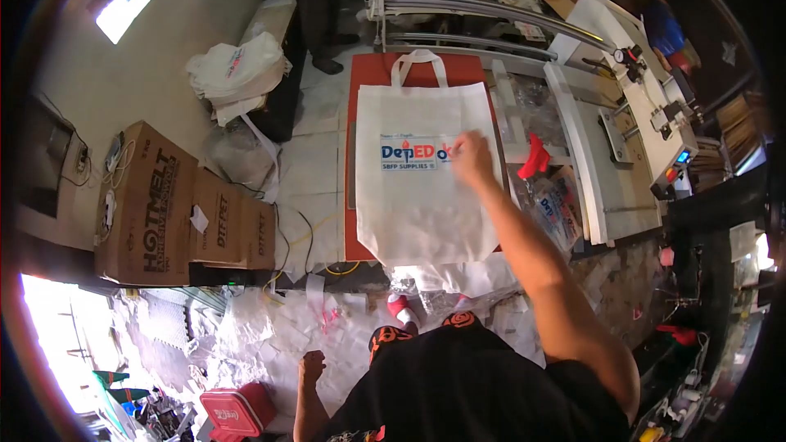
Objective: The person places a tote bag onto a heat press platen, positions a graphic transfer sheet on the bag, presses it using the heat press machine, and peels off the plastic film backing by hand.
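Observation:
A white tote bag (426, 213) lies flat on a red board (358, 82), its handles toward the far side. It carries a blue and red print (408, 152) reading "DepED" and "SBFP SUPPLIES". My right hand (473, 160) is over the right end of the print, its fingers drawn together in a pinch that hides part of the lettering. Whatever is between them is too small to make out. Low beside my body, away from the bag, my left hand (311, 367) hangs with its fingers curled and nothing visible in it.
White bags (237, 69) are piled at the left, above cardboard boxes (155, 205). A machine (655, 131) with metal rollers stands right and beyond. A red cloth (534, 157) lies near the board. Another person (319, 8) stands at the far side. Scraps cover the floor around a red cooler (237, 411).

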